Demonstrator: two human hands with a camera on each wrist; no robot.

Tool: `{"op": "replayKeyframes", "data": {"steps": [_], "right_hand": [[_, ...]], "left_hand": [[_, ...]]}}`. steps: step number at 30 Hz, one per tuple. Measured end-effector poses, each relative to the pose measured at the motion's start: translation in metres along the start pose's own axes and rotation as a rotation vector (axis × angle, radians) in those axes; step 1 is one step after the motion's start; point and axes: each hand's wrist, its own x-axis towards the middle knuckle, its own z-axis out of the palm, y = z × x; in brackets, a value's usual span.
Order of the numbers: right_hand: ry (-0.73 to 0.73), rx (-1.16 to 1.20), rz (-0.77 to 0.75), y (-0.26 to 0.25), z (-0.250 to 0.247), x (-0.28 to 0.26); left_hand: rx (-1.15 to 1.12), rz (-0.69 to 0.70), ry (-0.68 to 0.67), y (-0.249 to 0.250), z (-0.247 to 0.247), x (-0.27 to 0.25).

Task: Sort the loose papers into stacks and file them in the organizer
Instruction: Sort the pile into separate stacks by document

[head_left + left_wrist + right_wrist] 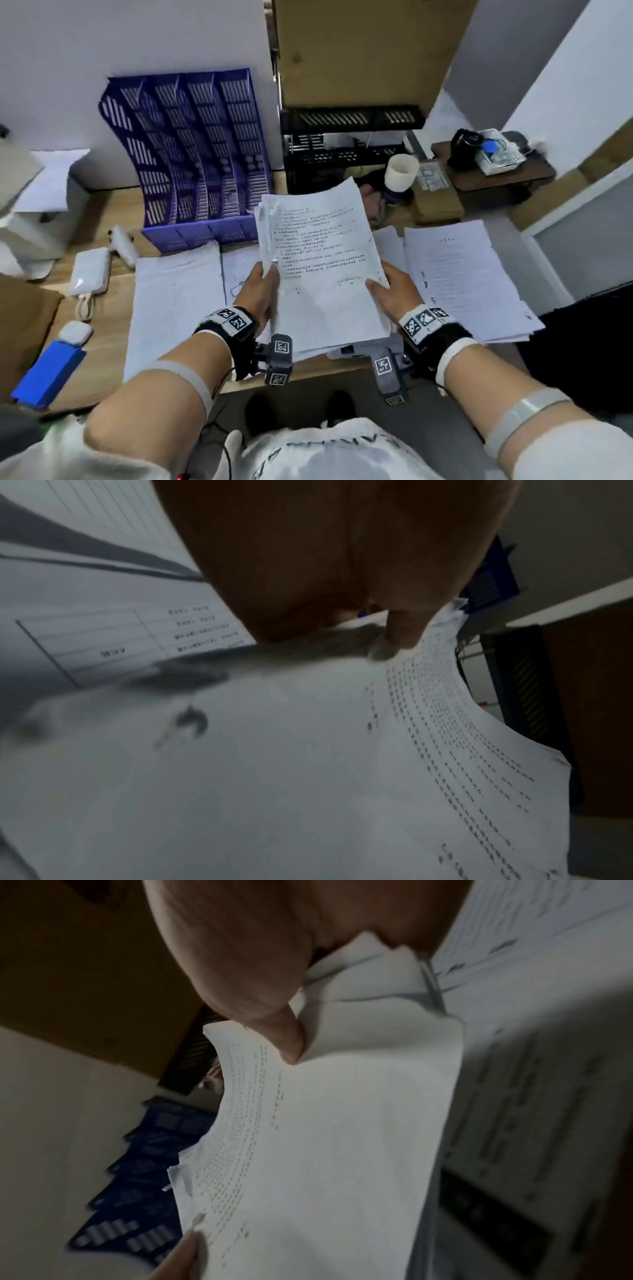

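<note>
Both hands hold a thick stack of printed papers (pixel 318 260) raised above the desk in the head view. My left hand (pixel 265 284) grips its left edge, thumb on top; my right hand (pixel 390 287) grips its right edge. The left wrist view shows the thumb (pixel 400 631) pressed on the top sheet (pixel 308 764), and the right wrist view shows the right thumb (pixel 284 1039) pinching the sheets (pixel 325 1137). A blue slotted file organizer (pixel 198 161) stands behind the stack against the wall. More paper stacks lie flat on the desk at left (pixel 174 308) and right (pixel 466 281).
A black mesh organizer (pixel 346 147) and a white cup (pixel 400 171) stand at the back right. A white power bank (pixel 90 270) and a blue box (pixel 48 373) lie at the left. A cardboard box (pixel 363 51) looms behind. The desk's front edge (pixel 308 375) runs under my wrists.
</note>
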Motion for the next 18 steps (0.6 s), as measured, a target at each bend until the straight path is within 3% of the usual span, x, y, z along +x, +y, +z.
{"op": "replayKeyframes", "data": {"steps": [7, 13, 18], "right_hand": [[0.008, -0.09, 0.152, 0.054, -0.018, 0.002], [0.013, -0.203, 0.314, 0.094, -0.007, 0.002], [0.018, -0.34, 0.357, 0.102, -0.003, 0.003]], "left_hand": [[0.225, -0.152, -0.007, -0.063, 0.01, 0.05], [0.426, -0.175, -0.033, -0.069, 0.018, 0.022], [0.425, -0.251, -0.041, -0.098, -0.005, 0.034]]}}
